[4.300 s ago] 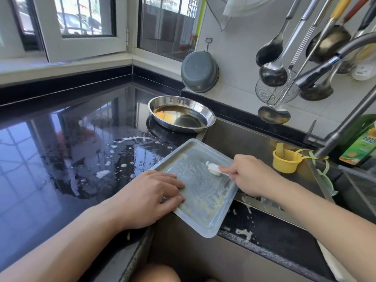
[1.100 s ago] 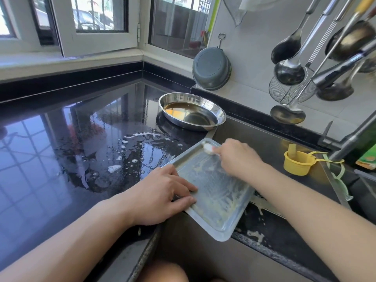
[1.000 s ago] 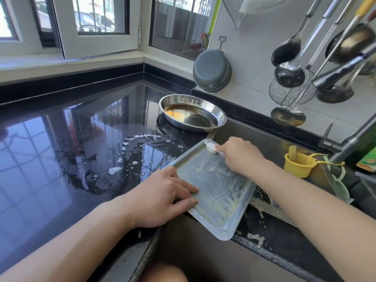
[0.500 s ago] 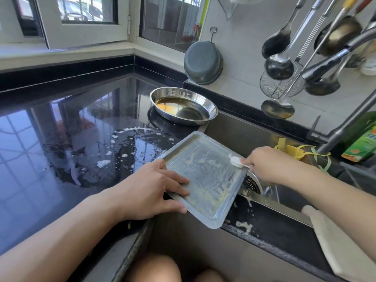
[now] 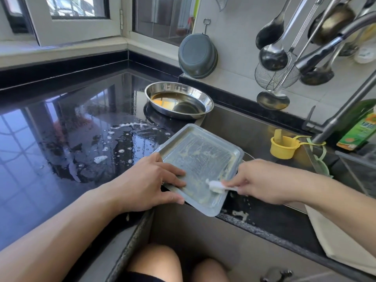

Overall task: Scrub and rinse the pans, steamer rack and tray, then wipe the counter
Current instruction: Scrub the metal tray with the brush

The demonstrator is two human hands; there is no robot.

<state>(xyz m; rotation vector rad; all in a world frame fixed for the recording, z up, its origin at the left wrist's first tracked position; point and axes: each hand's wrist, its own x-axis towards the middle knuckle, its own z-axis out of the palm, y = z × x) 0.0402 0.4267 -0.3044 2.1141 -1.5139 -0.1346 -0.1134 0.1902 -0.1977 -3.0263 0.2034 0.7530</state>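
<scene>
**Scrubbing the near corner of the tray**

Your left hand (image 5: 146, 185) lies flat on the near-left edge of the shallow rectangular grey metal tray (image 5: 200, 157), fingers straight on top and the thumb along the near rim, pinning it rather than gripping it. The tray sits tilted across the corner where the glossy black stone counter (image 5: 61, 139) meets the stainless steel sink (image 5: 234, 127), its near-right corner overhanging the basin. Your right hand (image 5: 262, 181) pinches the handle of a small white scrubbing brush (image 5: 215, 185), whose head rests on the tray floor near that overhanging end.

Press down firmly with the left palm: the unsupported corner looks likely to tip or skate when the brush bears on it. Work short strokes along the ridges of the tray floor, since the yellowish residue seems to sit in the grooves, and run the bristles into the angle under the right rim, where a pale line of grime shows. Angle the tray towards the basin so suds drain there and not onto the counter, which already carries foam spots and water.

The round stainless steel pan (image 5: 179, 99) behind the tray has brownish liquid and something yellow in it; by the look of it, that is not yet washed. I cannot see the steamer rack.
</scene>
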